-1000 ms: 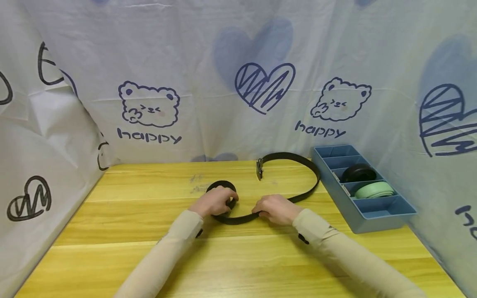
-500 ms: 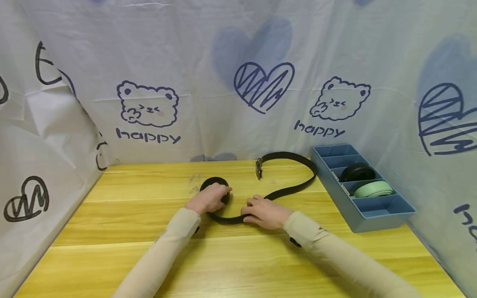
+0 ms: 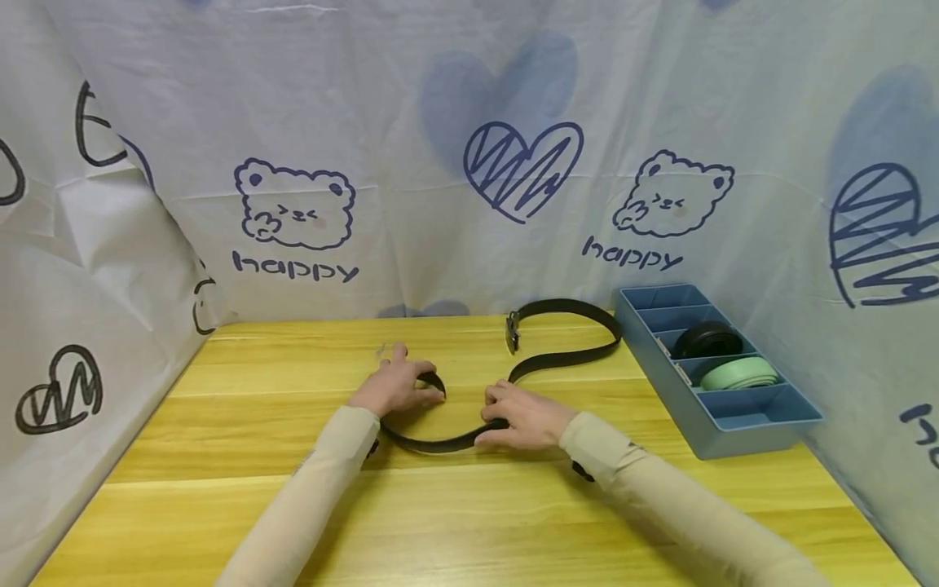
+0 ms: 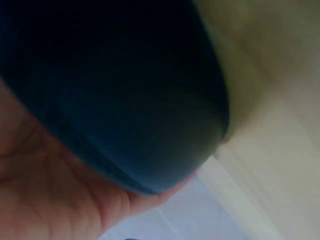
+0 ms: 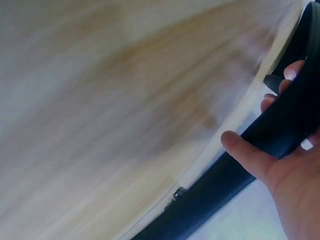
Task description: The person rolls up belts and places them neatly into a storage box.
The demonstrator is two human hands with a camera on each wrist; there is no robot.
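A black belt stands on edge in curves across the wooden table, its metal buckle at the far end. My left hand holds the curled end of the belt, with part of the loop hidden under the fingers. Close up in the left wrist view, the dark belt fills the space before the palm. Farther right, my right hand grips the belt's middle stretch. In the right wrist view, the belt runs between thumb and fingers.
At the right stands a blue-grey divided box. One compartment holds a black coil, another a pale green coiled strap. A white printed cloth hangs behind and beside the table.
My left hand has moved left with the curled belt end, and its fingers now cover more of the loop. The right hand has shifted slightly left; the belt bends more sharply beside it.
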